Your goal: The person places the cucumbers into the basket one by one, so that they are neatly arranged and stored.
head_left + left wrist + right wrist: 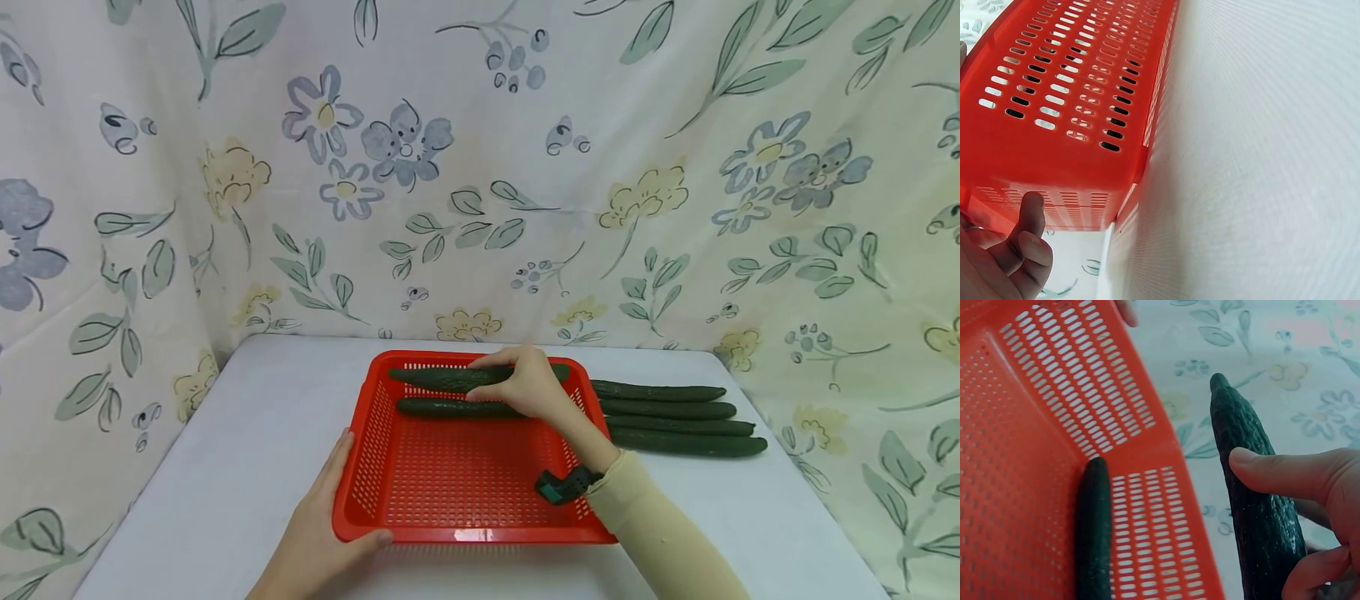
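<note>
We pinched a cucumber (pixel 435 379) in our right hand (pixel 525 383) over the basket (pixel 468 479); our left hand (pixel 318 508) seemed spread against it.

Your head camera looks forward and down from above the near side of the worktop (pixel 217 467), taking in the red basket (pixel 465 479) and the floral curtain (pixel 465 283) behind. Your left-wrist view sits close outside the basket's wall (rolled over, so the worktop stands upright at right). Your right-wrist view looks close over the rim, sharing the basket's interior with the head view.
</note>
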A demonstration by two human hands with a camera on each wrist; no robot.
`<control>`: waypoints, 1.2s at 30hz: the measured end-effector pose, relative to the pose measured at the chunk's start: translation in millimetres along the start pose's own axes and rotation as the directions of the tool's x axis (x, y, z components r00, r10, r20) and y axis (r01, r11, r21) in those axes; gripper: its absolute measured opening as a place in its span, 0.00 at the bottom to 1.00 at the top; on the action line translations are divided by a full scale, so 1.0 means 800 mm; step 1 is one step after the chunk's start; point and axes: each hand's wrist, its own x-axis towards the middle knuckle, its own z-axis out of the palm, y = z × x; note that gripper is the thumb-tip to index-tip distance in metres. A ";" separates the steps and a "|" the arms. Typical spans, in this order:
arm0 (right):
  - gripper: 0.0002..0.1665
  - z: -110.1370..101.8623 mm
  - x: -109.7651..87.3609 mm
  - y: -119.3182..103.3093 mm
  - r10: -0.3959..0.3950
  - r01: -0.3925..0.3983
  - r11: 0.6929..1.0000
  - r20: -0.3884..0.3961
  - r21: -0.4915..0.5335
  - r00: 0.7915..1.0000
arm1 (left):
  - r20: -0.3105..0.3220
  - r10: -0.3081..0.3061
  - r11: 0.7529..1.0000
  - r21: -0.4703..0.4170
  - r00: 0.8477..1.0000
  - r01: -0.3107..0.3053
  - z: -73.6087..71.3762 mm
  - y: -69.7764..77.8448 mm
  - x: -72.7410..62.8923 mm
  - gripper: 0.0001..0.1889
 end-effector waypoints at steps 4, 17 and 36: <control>0.21 0.009 -0.002 0.006 0.038 -0.038 0.999 0.021 0.000 0.999 | -0.010 0.018 1.000 0.005 1.000 -0.018 0.001 0.000 -0.001 0.69; 0.20 0.028 -0.002 0.022 0.106 -0.097 0.992 0.115 -0.077 0.988 | -0.017 0.013 1.000 0.024 1.000 -0.012 0.000 0.001 0.000 0.69; 0.19 0.066 -0.006 0.041 0.195 -0.166 0.975 0.215 -0.144 0.957 | -0.015 0.035 0.998 0.047 0.999 -0.034 0.000 -0.003 -0.001 0.69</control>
